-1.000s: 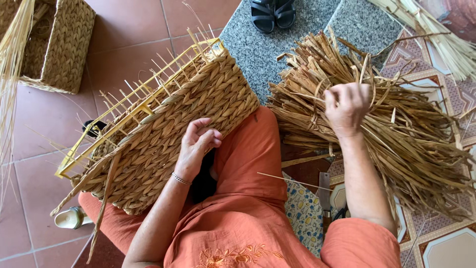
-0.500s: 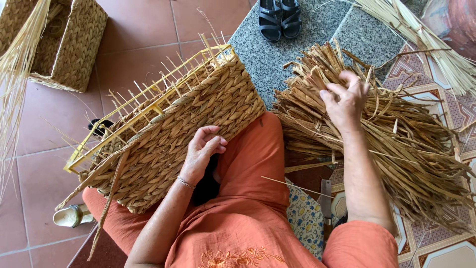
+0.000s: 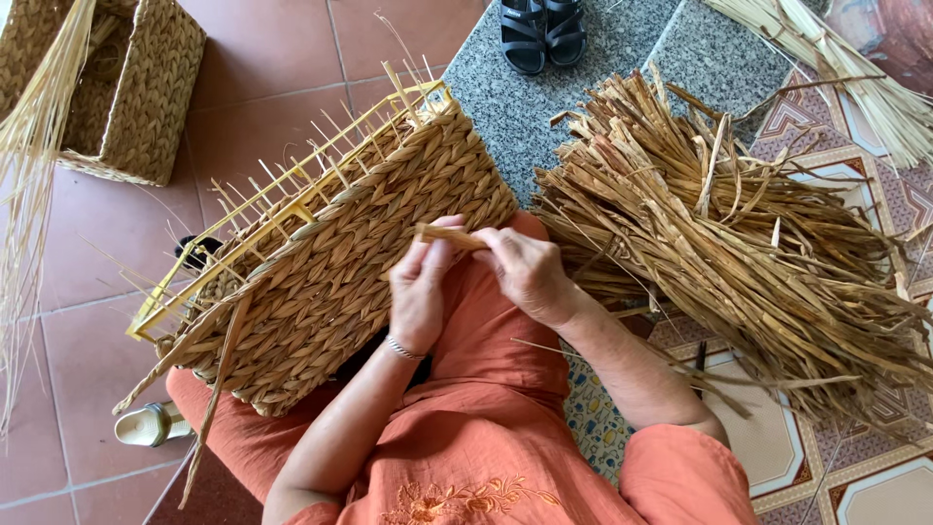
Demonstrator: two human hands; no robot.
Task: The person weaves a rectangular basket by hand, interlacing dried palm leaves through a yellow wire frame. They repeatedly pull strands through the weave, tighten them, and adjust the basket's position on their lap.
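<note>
Straw-coloured reed strip [image 3: 449, 234] sits pinched between our left hand [image 3: 420, 292] and right hand [image 3: 525, 272], both grips clenched on it, just above the half-woven basket [image 3: 340, 262] tilted across our lap. Tilt presents the woven wall to the fingers. Loose reed pile [image 3: 739, 243] lies near the right, within reach.

**Orange clothing, one thin bracelet**

Dressed throughout in loose orange cloth: short-sleeved orange top [image 3: 505, 467] with a matching embroidered floral motif [image 3: 466, 501] stitched across the chest, tone on tone. Orange trousers [image 3: 486, 340] of the same fabric, softly creased over the lap. Forearms bare below the sleeves. Slim silver-coloured metal bracelet [image 3: 401, 347] around the wrist of the left hand [image 3: 423, 292]. Right hand [image 3: 530, 272] bare, no rings made out.
</note>
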